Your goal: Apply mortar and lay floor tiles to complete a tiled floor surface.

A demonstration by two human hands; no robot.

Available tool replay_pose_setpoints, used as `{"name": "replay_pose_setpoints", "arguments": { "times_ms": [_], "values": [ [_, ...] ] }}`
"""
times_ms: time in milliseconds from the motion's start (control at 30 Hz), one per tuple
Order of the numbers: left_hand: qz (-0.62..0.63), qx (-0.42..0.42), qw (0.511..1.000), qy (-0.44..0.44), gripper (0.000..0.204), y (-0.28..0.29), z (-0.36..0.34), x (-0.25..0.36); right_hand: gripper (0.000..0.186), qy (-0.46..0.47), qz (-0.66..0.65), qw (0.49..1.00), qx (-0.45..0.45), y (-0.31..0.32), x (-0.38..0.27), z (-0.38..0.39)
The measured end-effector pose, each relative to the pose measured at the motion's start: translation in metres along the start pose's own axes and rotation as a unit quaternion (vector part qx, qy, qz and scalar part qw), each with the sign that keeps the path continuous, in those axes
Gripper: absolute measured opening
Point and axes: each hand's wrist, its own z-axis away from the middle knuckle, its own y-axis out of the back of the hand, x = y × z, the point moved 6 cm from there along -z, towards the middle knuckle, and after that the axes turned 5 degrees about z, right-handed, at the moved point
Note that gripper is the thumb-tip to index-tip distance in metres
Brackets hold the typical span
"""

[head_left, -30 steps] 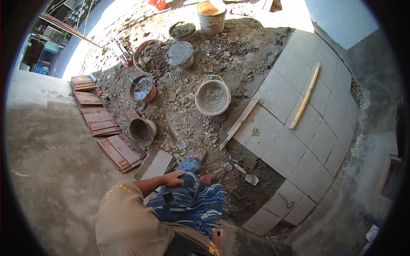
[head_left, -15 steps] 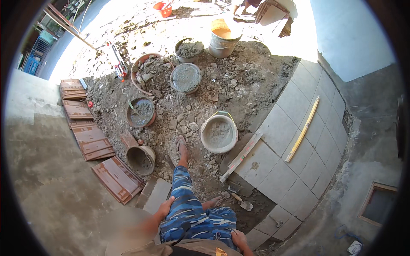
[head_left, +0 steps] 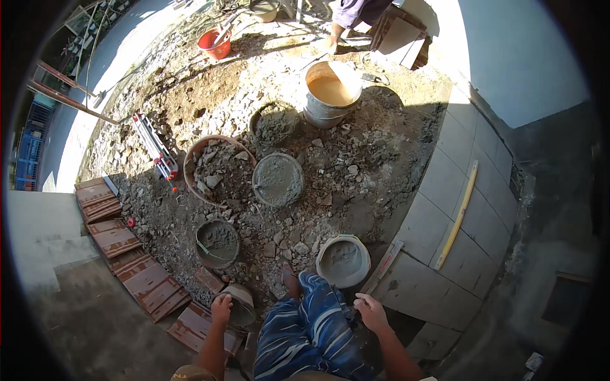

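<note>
My left hand (head_left: 221, 309), fingers curled and seemingly empty, overlaps the edge of a tipped bucket (head_left: 241, 306) in view; whether they touch I cannot tell. My right hand (head_left: 370, 312) hangs open beside my blue patterned shorts (head_left: 327, 322). Just ahead of it stands a pale bucket with grey mix (head_left: 343, 259), with a silver straightedge (head_left: 389, 257) on the tiles to its right. A dark bucket of mortar (head_left: 217, 243) stands ahead of my left hand, with a small brown slab (head_left: 208, 279) below it.
Brown tile stacks (head_left: 143, 286) line the left. Buckets (head_left: 276, 178) and a rubble basin (head_left: 216, 171) sit on broken ground. A tile cutter (head_left: 152, 143) lies left. Grey floor tiles (head_left: 470, 254) with a yellow bar (head_left: 454, 219) run right. Another person's leg (head_left: 340, 25) is at the top.
I have stepped forward; the buckets appear lower in view and more of the sunlit ground shows. Both hands have left my shorts. The other person's legs have come further into view.
</note>
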Motion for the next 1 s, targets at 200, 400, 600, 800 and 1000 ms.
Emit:
{"name": "replay_pose_setpoints", "arguments": {
  "times_ms": [200,400,600,800,1000],
  "values": [
    [-0.12,-0.102,0.985,0.065,0.037,-0.098,-0.013,0.026,0.047,-0.072,0.163,0.984,0.023,0.06,0.039,-0.049],
    [-0.189,-0.065,0.978,0.057,0.032,-0.189,-0.054,0.105,0.049,-0.25,0.243,0.924,-0.156,0.13,0.091,-0.101],
    [-0.159,-0.157,0.967,0.124,0.037,-0.348,-0.144,0.257,0.05,-0.144,0.171,0.975,0.009,0.215,-0.057,-0.317],
    [-0.122,-0.234,0.962,-0.064,0.05,-0.533,-0.164,0.468,0.033,-0.022,-0.179,0.98,0.085,0.238,-0.266,-0.479],
    [-0.34,-0.227,0.83,-0.38,0.052,-0.712,-0.246,0.645,0.035,-0.074,-0.117,0.99,-0.007,0.164,-0.322,-0.58]
  ]
}}
